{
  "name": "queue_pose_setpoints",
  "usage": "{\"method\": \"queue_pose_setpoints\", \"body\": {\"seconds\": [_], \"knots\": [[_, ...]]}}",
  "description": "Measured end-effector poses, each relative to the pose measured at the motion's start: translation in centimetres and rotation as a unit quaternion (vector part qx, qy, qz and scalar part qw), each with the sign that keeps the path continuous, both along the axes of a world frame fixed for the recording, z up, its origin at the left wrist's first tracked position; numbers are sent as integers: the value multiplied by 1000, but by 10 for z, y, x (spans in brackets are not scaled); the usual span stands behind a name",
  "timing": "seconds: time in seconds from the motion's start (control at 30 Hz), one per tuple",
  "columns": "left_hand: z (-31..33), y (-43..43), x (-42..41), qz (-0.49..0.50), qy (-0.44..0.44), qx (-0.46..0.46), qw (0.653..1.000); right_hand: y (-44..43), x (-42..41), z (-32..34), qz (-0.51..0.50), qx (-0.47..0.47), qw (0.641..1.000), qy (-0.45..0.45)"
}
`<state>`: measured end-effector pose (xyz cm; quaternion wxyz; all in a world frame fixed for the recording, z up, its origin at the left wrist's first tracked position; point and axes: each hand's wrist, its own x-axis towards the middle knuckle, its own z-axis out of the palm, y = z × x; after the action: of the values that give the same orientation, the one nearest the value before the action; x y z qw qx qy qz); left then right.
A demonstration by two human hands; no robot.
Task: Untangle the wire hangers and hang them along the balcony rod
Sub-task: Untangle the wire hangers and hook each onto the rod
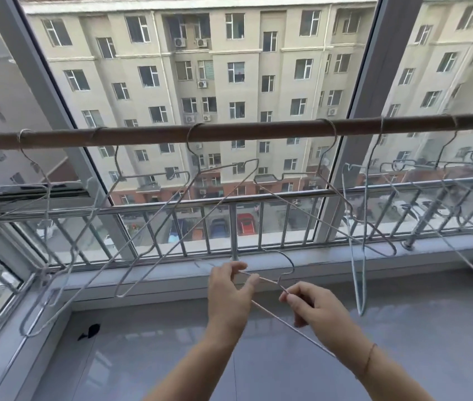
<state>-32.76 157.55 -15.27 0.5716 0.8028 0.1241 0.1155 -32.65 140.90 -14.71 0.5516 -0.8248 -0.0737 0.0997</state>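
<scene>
Thin, pale grey wire hangers [154,175], several bent out of shape, hang from the brown balcony rod [258,129], which crosses the whole view. From left to right, six hooks can be counted over the rod. Under its right end more hangers overlap, and their number cannot be told. Below the rod's middle, one held hanger [270,313] is off the rod with its hook uppermost. The left hand [229,287] pinches one wire arm between thumb and fingertips. The right hand [307,305] pinches the twisted neck just under the hook. The widest bare stretch of rod lies between the third and fourth hooks, above the hands. Beneath the rod run the window sill [171,273] and the grey tiled floor [142,357].
</scene>
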Motion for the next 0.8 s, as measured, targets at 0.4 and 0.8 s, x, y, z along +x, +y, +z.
{"method": "queue_pose_setpoints", "body": {"seconds": [0.4, 0.8], "knots": [[51, -40, -1, -89, 51, -294, 950, 22, -14, 37, -105, 245, 964, 19], [91, -35, 15, -59, 6, -333, 941, 28, -26, 44, -42, 302, 952, 39]]}}
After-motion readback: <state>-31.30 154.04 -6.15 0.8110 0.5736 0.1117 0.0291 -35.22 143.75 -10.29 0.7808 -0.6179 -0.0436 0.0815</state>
